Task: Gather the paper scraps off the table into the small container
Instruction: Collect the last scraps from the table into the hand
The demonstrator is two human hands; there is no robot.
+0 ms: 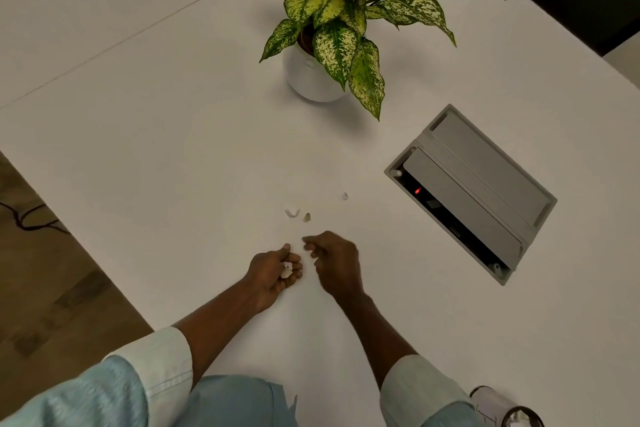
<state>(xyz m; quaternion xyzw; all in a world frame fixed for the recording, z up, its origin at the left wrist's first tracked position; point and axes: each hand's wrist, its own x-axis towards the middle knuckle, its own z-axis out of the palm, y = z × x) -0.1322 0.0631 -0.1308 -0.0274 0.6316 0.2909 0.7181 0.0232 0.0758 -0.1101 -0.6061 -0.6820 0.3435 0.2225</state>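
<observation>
**Left hand full of scraps, right hand reaching for the rest**

From my remote seat I saw both hands low over the white counter (173, 149). The left hand (273, 270) lay palm-up with its fingers curled in, its grip closed loosely around a small wad of paper scraps (286, 270) that showed white between the fingertips. The right hand (334, 262) sat just beside it, knuckles up, thumb and forefinger drawn near each other but with nothing visible between them; I could not tell whether that grip held anything.

Three scraps lay loose on the counter beyond the hands: a curved strip (292, 212), a small brownish piece (307, 217) just beside it, and a third bit (344, 196) farther right, near the grey cable box (485, 184) sunk into the counter. The small container (502, 407) stood at the near right edge, by the right sleeve (415, 388), well apart from the loose scraps. A potted plant (332, 31) stood at the far side.
</observation>
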